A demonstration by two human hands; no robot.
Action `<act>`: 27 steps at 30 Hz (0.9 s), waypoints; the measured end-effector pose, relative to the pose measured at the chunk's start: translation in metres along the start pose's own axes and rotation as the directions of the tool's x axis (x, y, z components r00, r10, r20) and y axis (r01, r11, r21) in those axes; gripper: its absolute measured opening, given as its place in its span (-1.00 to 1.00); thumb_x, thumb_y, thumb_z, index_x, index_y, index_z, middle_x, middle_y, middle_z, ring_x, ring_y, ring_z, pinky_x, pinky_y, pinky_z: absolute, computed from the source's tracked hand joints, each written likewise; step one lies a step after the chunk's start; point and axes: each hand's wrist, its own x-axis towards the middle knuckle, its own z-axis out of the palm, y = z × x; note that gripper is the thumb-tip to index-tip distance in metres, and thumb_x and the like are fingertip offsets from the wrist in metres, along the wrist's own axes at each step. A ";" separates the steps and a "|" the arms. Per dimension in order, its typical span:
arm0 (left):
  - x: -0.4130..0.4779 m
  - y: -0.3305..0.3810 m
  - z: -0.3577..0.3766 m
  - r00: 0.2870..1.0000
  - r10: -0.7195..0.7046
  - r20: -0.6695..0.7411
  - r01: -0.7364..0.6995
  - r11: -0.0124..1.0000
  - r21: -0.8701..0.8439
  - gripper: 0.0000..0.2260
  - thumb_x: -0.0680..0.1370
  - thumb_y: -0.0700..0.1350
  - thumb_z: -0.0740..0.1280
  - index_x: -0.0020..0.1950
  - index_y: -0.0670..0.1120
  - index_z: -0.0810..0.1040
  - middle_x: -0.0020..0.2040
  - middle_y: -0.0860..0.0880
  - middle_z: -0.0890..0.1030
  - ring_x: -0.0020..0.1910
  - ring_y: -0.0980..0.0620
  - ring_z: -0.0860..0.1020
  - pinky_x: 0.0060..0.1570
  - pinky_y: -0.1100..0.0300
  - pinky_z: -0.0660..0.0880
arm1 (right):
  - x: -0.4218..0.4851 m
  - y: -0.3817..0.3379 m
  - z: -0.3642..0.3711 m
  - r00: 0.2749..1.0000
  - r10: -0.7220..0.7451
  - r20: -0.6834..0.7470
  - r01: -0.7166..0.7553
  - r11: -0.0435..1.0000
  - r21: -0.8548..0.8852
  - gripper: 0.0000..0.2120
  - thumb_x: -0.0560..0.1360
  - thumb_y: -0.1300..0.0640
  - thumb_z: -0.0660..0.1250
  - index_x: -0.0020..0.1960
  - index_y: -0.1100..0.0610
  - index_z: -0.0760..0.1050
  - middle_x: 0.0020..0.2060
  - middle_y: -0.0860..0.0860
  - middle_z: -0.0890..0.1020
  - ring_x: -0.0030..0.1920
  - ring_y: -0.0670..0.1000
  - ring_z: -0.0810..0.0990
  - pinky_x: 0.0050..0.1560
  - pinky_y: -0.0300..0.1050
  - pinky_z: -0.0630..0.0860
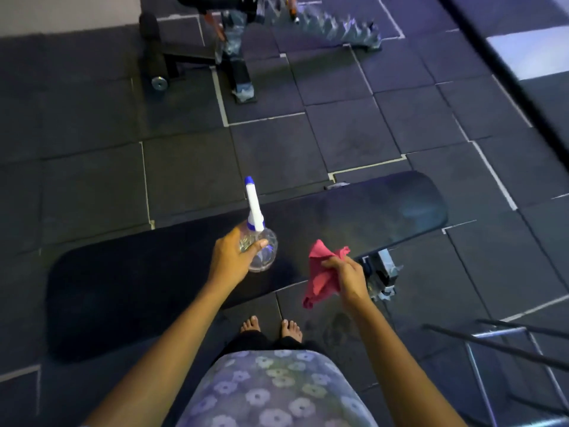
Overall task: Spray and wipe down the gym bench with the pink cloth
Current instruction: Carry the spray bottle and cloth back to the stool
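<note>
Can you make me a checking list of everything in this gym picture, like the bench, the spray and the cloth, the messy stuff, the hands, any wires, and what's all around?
Surface: black padded gym bench, long and flat, lying across the view; no cloth on it.
Job's things: clear spray bottle with white and blue nozzle; pink cloth, crumpled.
Clutter: nothing seen on the bench.
Grippers: left hand grips the bottle over the bench; right hand holds the cloth by the near edge.
Cables: nothing seen.
Surroundings: dark floor tiles; another bench frame behind; metal rack at right; bare feet below.
</note>
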 end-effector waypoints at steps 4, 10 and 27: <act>-0.029 0.048 -0.025 1.000 0.016 -0.022 -0.015 1.000 0.027 -0.58 0.41 -0.09 0.50 0.25 -0.07 0.56 0.09 -0.06 0.65 0.02 0.04 0.58 -0.14 0.36 0.44 | -0.055 -0.029 -0.025 1.000 0.017 0.005 -0.017 0.983 0.183 -0.83 0.34 0.37 0.38 -0.36 0.15 0.58 -0.43 0.08 0.59 -0.41 0.04 0.56 -0.26 -0.09 0.49; -0.063 0.113 -0.028 0.987 0.092 0.132 -0.102 0.992 0.070 -0.64 0.39 -0.05 0.52 0.15 -0.07 0.60 -0.11 0.07 0.59 -0.09 0.07 0.55 -0.21 0.31 0.43 | -0.120 -0.048 -0.069 0.999 -0.034 -0.043 0.045 0.951 0.305 -0.79 0.39 0.31 0.34 -0.32 0.09 0.66 -0.41 0.03 0.64 -0.45 -0.04 0.59 -0.44 -0.21 0.48; -0.157 0.264 0.198 0.760 0.324 0.564 -0.410 0.911 0.030 -0.71 0.40 -0.08 0.51 0.10 0.00 0.62 -0.08 0.02 0.68 -0.04 -0.01 0.63 0.00 0.04 0.56 | -0.189 0.013 -0.336 0.883 -0.017 -0.469 0.234 0.882 0.410 -0.89 0.45 0.32 0.32 -0.10 0.14 0.50 -0.25 0.14 0.55 -0.31 0.07 0.50 -0.25 -0.10 0.43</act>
